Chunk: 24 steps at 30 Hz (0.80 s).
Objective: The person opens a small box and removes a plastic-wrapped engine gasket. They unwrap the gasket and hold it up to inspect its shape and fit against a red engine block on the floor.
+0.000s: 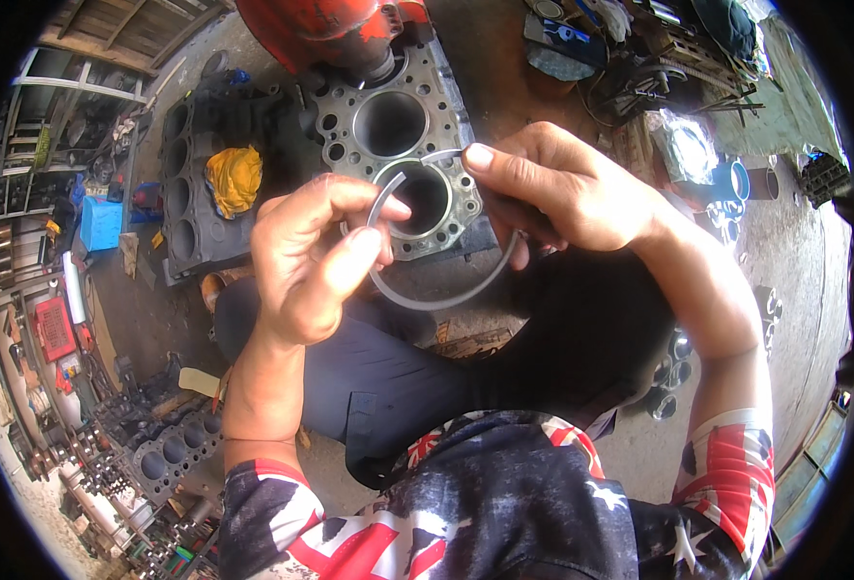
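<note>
A thin grey piston ring [434, 305] is held up between my two hands, with the gap in it at the top. My left hand [316, 246] pinches the ring's left side between thumb and fingers, near one free end. The other end lies under the thumb of my right hand [562, 188], whose fingers curl behind the ring's right side. Just beyond the ring stands an engine block [454, 82] with round cylinder bores in its flat top. The nearest bore [425, 200] shows through the ring and is partly covered by my left fingertips.
A red machine part [316, 34] covers the block's far end. To the left sits a darker engine block [183, 193] with a yellow cloth [234, 181] on it. Another block [171, 454] lies at lower left. Pistons [676, 372] and cylinder sleeves [731, 181] stand on the right.
</note>
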Each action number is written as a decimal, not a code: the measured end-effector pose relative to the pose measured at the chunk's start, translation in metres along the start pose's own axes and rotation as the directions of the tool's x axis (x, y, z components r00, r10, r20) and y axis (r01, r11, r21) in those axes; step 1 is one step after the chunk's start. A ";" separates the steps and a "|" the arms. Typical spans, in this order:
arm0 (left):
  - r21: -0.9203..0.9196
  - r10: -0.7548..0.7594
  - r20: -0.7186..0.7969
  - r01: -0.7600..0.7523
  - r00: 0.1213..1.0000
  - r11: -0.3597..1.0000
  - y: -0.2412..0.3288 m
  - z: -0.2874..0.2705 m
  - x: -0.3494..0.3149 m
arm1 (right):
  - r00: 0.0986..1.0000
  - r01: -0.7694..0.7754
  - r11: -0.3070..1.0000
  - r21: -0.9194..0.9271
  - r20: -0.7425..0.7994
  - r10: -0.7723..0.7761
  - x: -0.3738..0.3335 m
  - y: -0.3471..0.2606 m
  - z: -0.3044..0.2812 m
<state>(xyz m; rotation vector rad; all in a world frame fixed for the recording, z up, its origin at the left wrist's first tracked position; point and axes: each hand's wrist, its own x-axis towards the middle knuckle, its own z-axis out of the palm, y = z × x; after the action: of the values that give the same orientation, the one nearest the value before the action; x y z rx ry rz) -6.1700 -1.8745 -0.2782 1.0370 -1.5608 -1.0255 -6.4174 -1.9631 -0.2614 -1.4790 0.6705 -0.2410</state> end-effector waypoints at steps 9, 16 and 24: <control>0.218 -0.018 -0.040 0.026 0.999 0.976 -0.006 0.003 0.004 | 0.991 0.125 0.963 -0.238 -0.012 -0.132 0.001 0.008 -0.004; 0.216 0.005 -0.042 0.004 0.999 0.976 -0.012 0.002 0.007 | 0.966 0.231 0.902 -0.365 -0.020 -0.256 0.003 0.013 -0.002; 0.310 0.068 -0.054 -0.048 0.996 0.949 -0.008 0.014 0.011 | 0.972 0.226 0.808 -0.545 0.074 -0.222 0.005 0.016 -0.001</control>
<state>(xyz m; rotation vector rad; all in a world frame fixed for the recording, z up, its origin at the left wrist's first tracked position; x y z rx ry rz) -6.1840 -1.8860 -0.2856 1.2154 -1.7237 -0.7130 -6.4182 -1.9650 -0.2782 -2.1238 0.5819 -0.2338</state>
